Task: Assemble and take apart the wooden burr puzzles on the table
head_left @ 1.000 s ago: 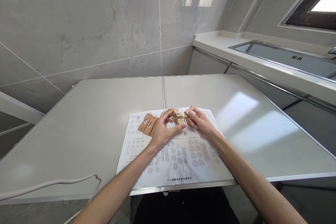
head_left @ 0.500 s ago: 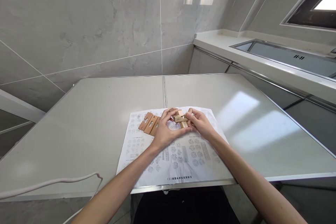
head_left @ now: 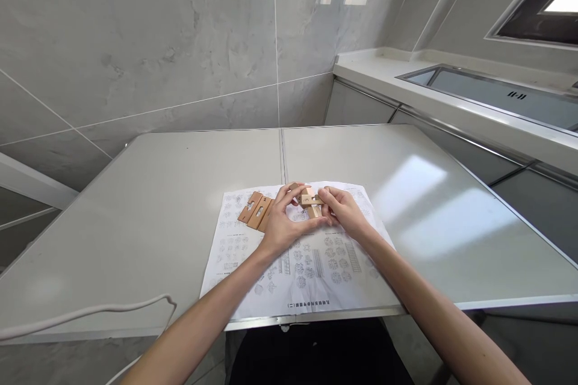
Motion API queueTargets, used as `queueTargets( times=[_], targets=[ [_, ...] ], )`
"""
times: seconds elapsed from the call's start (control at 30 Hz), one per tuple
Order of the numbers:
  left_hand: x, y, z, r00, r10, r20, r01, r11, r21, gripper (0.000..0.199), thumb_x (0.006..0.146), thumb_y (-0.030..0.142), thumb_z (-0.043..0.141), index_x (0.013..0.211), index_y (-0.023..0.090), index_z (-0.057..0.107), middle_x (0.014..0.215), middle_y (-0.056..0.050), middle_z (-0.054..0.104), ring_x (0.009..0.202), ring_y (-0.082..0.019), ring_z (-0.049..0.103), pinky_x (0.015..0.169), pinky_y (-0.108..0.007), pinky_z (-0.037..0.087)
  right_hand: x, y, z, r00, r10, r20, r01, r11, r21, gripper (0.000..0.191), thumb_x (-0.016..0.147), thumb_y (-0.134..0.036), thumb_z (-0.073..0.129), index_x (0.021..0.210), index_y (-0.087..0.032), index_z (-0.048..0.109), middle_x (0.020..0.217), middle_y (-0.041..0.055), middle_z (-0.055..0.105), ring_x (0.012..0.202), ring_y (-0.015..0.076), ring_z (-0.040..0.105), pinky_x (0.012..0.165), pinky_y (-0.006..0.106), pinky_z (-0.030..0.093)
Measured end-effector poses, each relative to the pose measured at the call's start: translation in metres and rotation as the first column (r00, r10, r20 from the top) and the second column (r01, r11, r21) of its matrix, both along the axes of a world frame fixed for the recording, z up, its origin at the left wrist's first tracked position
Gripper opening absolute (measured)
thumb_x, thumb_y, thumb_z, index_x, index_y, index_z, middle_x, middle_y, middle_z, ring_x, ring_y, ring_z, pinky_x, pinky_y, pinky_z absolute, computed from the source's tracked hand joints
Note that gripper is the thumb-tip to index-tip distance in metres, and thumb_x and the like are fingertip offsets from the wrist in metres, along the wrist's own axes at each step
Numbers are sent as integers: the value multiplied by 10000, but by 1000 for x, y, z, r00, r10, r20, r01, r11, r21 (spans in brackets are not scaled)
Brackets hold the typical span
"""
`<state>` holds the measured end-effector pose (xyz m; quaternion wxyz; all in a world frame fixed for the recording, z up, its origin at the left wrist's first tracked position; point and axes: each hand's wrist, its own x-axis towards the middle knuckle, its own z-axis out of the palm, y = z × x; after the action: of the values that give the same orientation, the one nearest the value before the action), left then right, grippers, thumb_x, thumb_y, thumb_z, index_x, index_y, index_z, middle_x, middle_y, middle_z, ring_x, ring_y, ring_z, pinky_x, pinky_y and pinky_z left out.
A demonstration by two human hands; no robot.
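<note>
My left hand point(head_left: 285, 222) curves around a pale wooden puzzle block point(head_left: 314, 212), fingers at its far end and thumb near its close end. My right hand point(head_left: 344, 209) pinches a notched wooden puzzle piece point(head_left: 307, 200) by its right end. That piece lies crosswise over the block, with a dark mark on its left end. Whether the two are interlocked I cannot tell. Just left of my left hand, several brown notched wooden pieces point(head_left: 259, 215) lie side by side, partly covered by the hand. Another wooden end point(head_left: 294, 186) shows behind my left fingers.
Under the hands lies a printed sheet point(head_left: 253, 289) of puzzle diagrams, on a pale folding table point(head_left: 171, 210) with a centre seam. A white cable point(head_left: 90, 311) crosses the near left corner. A counter with a sink point(head_left: 487, 93) stands at right, and a tiled wall behind.
The notched piece in my right hand has turned, so its marked end and cut-out now face up more. My left hand has barely moved.
</note>
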<state>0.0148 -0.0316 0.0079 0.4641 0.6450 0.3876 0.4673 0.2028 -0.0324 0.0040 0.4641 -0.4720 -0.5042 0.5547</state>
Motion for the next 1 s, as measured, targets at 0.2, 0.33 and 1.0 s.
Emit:
queueTargets(
  times=[0.2, 0.33, 1.0],
  targets=[
    [-1, 1, -3, 998, -56, 9, 56, 998, 21, 695, 710, 377, 996, 1348, 339, 722, 1486, -81, 578, 1381, -305, 566, 1167, -452, 466, 1, 1, -4, 1000, 14, -2, -14, 999, -38, 573, 911, -779, 679, 769, -230, 588, 437, -50, 541, 378, 106, 344, 427, 264, 255],
    [-1, 2, -3, 995, -103, 15, 102, 993, 54, 702, 716, 366, 996, 1359, 351, 714, 1494, -77, 576, 1433, -303, 533, 1211, -461, 437, 1, 2, -8, 999, 30, -10, -31, 997, -75, 571, 896, -785, 686, 847, -217, 650, 416, -56, 518, 369, 109, 336, 413, 262, 224],
    [0, -5, 3, 998, -56, -41, 60, 993, 102, 715, 695, 348, 1009, 1349, 363, 718, 1462, -71, 588, 1402, -316, 563, 1198, -478, 457, -7, -1, -5, 969, 46, -242, -75, 991, -110, 614, 846, -799, 742, 751, -202, 636, 446, -60, 467, 373, 70, 293, 384, 238, 172]
  ],
)
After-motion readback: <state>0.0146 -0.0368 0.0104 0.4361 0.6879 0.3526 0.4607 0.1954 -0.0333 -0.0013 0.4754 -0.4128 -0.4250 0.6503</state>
